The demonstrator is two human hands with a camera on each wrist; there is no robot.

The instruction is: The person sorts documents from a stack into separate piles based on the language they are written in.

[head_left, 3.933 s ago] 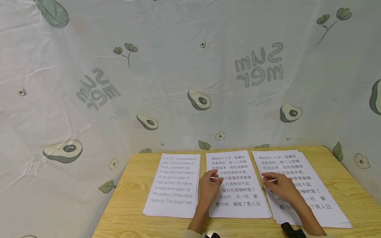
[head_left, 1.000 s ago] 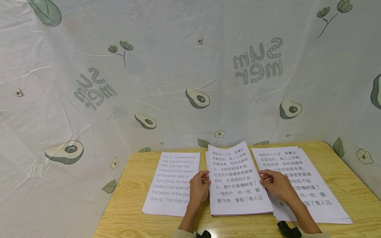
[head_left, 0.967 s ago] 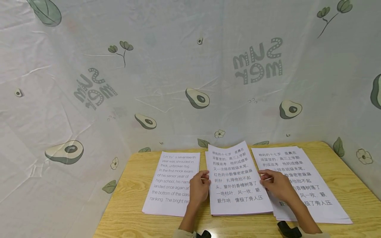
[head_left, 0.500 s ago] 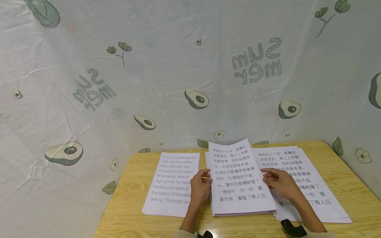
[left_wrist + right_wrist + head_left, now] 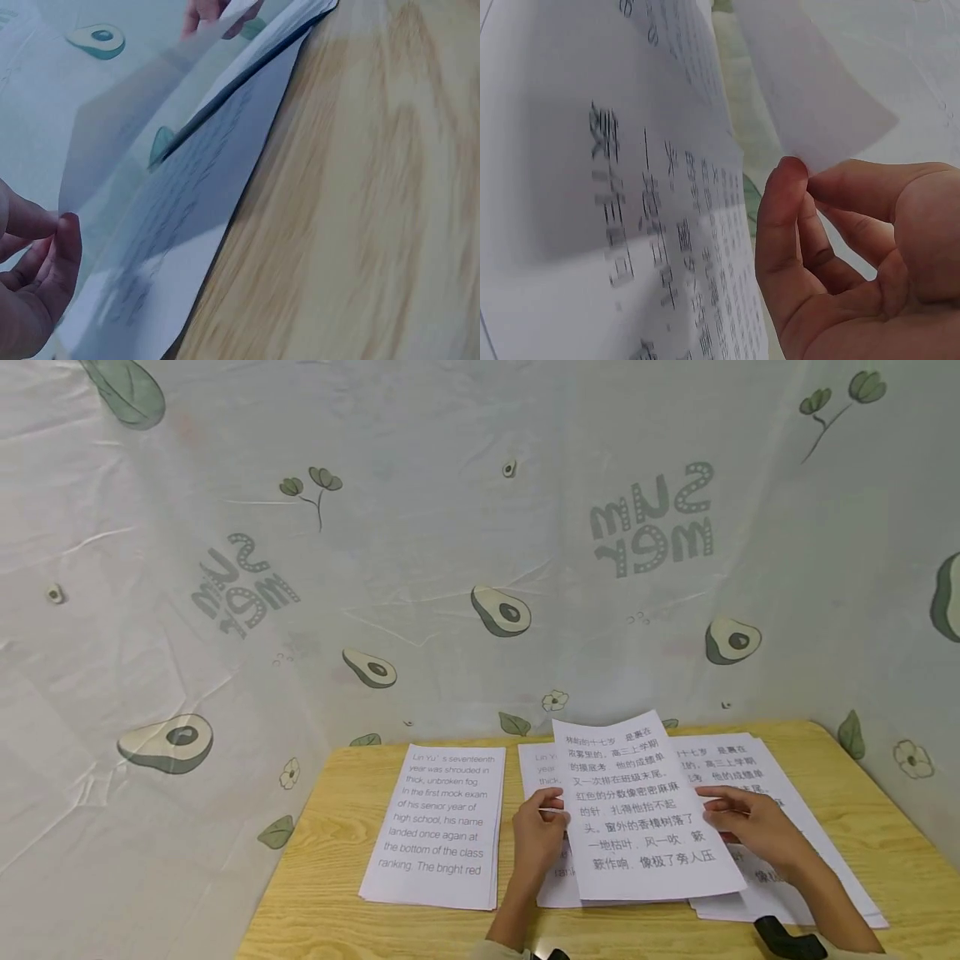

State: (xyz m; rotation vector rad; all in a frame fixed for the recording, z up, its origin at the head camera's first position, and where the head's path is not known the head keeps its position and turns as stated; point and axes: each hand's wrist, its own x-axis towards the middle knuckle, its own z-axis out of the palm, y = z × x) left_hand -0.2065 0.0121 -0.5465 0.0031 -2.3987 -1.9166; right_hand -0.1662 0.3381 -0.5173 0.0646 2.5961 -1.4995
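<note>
A sheet of paper [image 5: 637, 810] printed with Chinese text is raised above the middle stack, its top edge bowed. My left hand [image 5: 540, 831] pinches its left edge; in the left wrist view the thumb and a finger [image 5: 69, 232] meet at the sheet's edge. On the opposite side my right hand [image 5: 753, 827] pinches the right edge, thumb and finger closed on the paper in the right wrist view. Beneath it shows the middle stack [image 5: 536, 760], whose top page bears English text. The raised sheet overlaps part of the right stack [image 5: 802, 852], which has Chinese text on top.
On the left lies another paper stack [image 5: 435, 827] with English text. All the stacks rest on a wood-grain table [image 5: 307, 860]. A pale curtain [image 5: 420, 552] with avocado prints hangs behind and beside the table.
Both hands first reached the middle stack, then pinched its top Chinese sheet and lifted it. Since half a second ago the sheet has moved right, uncovering an English page.
</note>
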